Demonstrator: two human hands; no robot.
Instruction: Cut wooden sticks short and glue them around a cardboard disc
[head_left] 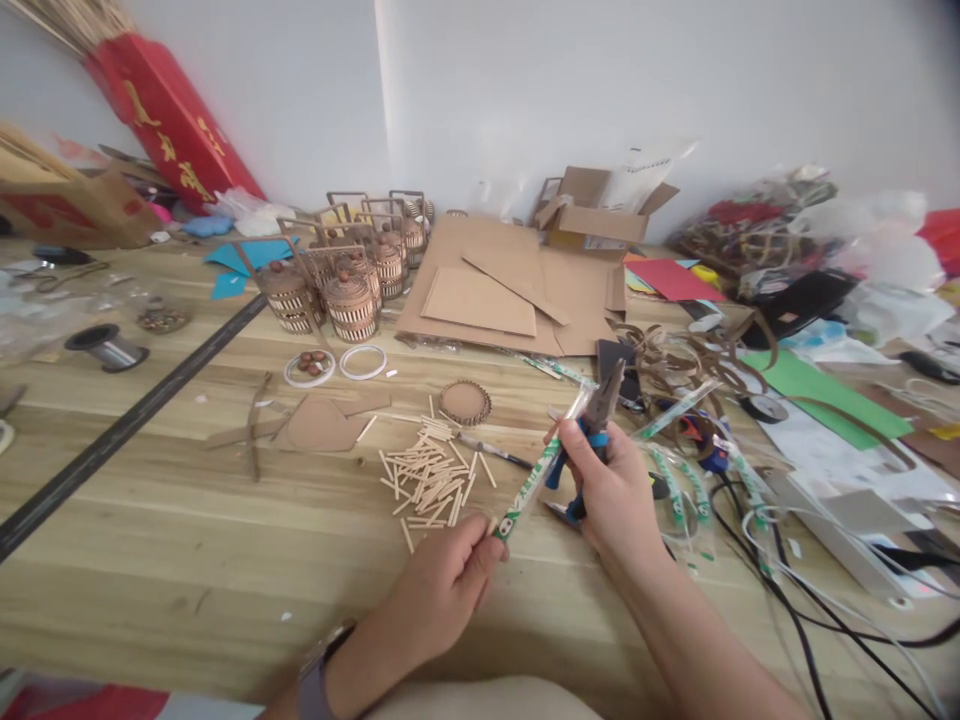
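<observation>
No text legible w/ certainty; gold Chinese-style chars. on red bag [174, 120], too blurred to read; green-&-white print on clear wrapper [523, 492], illegible; black lettering on white plastic bag [639, 182] in open carton [600, 224], too small.

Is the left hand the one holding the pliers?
No, the blue-handled pliers are in the right hand, while the left hand grips one end of the green-and-white wrapper.

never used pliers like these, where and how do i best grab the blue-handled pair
Likely take the pliers by the blue handles from the near side: these point back toward the wearer while the tapering metal nose points away. The right hand holds them.
</observation>
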